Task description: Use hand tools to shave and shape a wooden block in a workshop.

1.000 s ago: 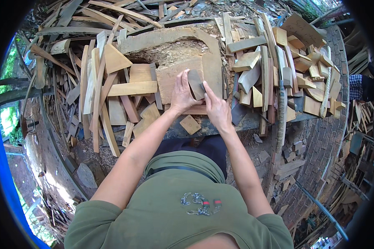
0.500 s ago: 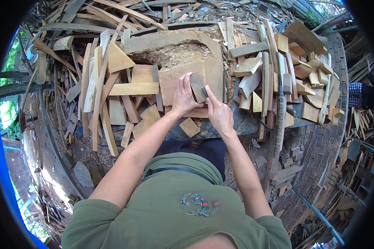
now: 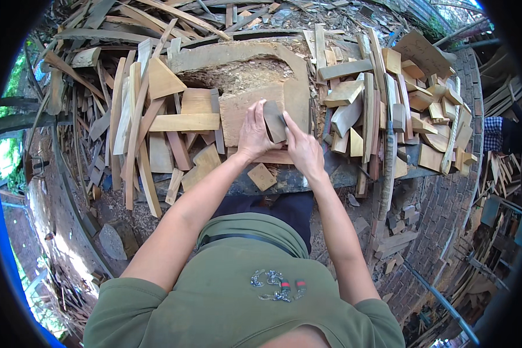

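My left hand (image 3: 255,134) grips a small grey-brown wooden block (image 3: 274,120) by its left side, fingers at the upper edge and thumb low down. The block stands tilted over a pale, wide board (image 3: 238,113) on the workbench. My right hand (image 3: 303,152) is closed at the block's right edge, its index finger stretched toward the block and the other fingers curled under. A small dark sliver shows by that fingertip; what it is I cannot make out. Below the hands, a squarish wood offcut (image 3: 261,177) lies near the bench's front edge.
Long strips and offcuts (image 3: 134,122) are heaped left of the board. A plank (image 3: 185,122) lies crosswise there. More wooden blocks (image 3: 432,110) pile up at the right, beside an upright pole (image 3: 389,156). Behind the board sits a thick, hollowed slab (image 3: 238,55).
Both hands stay on the block in almost the same pose. The whole view has shifted slightly, with the scene a few pixels further left.
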The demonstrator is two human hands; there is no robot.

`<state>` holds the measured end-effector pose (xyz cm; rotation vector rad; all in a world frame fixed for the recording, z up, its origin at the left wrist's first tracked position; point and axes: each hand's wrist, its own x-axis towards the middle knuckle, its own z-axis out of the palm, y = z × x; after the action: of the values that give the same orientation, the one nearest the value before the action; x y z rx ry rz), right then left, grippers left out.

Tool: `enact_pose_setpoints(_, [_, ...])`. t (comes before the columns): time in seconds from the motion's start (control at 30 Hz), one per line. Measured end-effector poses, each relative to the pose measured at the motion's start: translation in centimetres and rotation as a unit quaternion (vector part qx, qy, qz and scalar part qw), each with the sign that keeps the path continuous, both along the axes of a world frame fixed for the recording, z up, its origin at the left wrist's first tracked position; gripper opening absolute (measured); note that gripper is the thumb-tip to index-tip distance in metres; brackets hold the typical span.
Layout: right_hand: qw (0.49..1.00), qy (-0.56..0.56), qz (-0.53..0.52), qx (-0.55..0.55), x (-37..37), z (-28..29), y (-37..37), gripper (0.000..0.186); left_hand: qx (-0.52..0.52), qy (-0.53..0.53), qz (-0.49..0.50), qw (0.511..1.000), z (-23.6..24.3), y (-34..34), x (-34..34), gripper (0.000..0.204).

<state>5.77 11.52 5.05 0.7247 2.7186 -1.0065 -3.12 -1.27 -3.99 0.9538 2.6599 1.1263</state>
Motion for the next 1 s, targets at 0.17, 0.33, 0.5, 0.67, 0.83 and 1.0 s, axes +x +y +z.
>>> enact_pose_setpoints(0.17, [1.000, 0.029, 0.001, -0.006, -1.4, -1.6, 0.7, 0.043, -0.003, -0.006, 0.011, 1.000, -0.1, 0.2, 0.0, 0.127])
enact_pose_setpoints(0.33, [0.995, 0.095, -0.011, 0.003, 2.2, -2.7, 0.2, 0.043, 0.001, 0.016, -0.002, 1.000, 0.0, 0.1, -0.1, 0.129])
enact_pose_setpoints(0.5, [0.995, 0.081, 0.011, 0.053, -2.2, -2.1, 0.5, 0.043, 0.005, 0.038, 0.014, 0.999, -0.6, 0.5, 0.0, 0.129])
enact_pose_setpoints(0.67, [0.997, 0.054, 0.022, 0.043, 1.3, -1.6, 0.2, 0.044, -0.003, 0.012, 0.016, 1.000, -0.2, 0.5, 0.1, 0.127])
enact_pose_setpoints(0.83, [0.993, 0.076, 0.028, 0.083, -2.3, -2.4, 0.6, 0.042, -0.011, 0.020, 0.013, 1.000, -0.2, 0.6, -0.1, 0.127])
enact_pose_setpoints(1.0, [0.995, 0.054, 0.035, 0.082, -3.3, -1.6, 0.6, 0.040, 0.007, 0.015, 0.005, 1.000, -0.4, 0.2, -0.3, 0.128])
